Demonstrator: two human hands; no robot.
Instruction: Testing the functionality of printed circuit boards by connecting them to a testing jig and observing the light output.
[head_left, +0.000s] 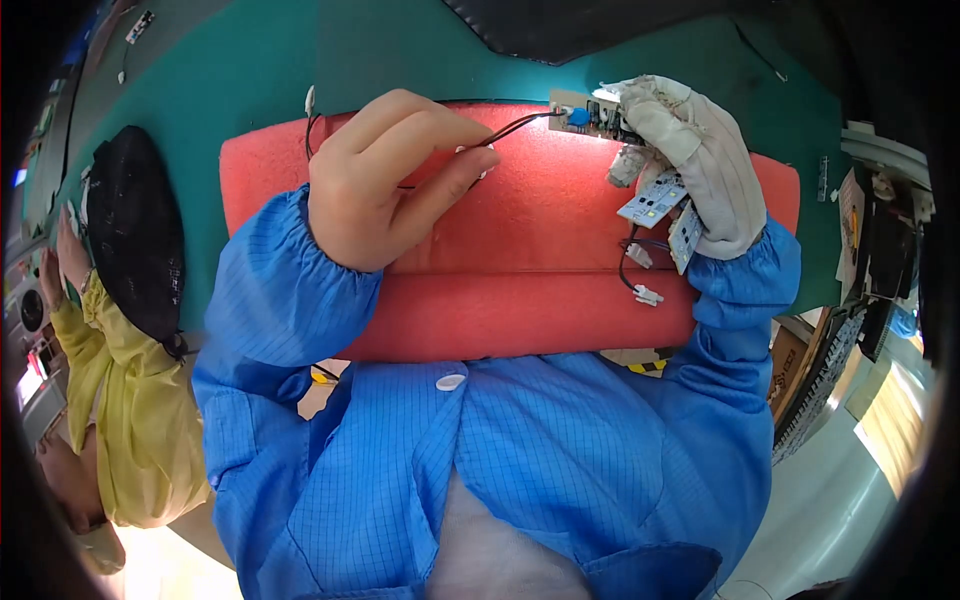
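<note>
Gloved right hand (700, 160) grips circuit boards (662, 205); bare left hand (385, 175) fingers pinch a wire (515, 126).

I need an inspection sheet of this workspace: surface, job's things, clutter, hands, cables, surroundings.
Surface: red foam pad on a green mat.
Job's things: circuit board and small white boards.
Clutter: nothing seen on the pad.
Hands: bare left hand pinches the wire; gloved right hand holds the boards.
Cables: dark wire runs to the circuit board; white connector hangs loose.
Surroundings: a person in a yellow sleeve at the left.
</note>
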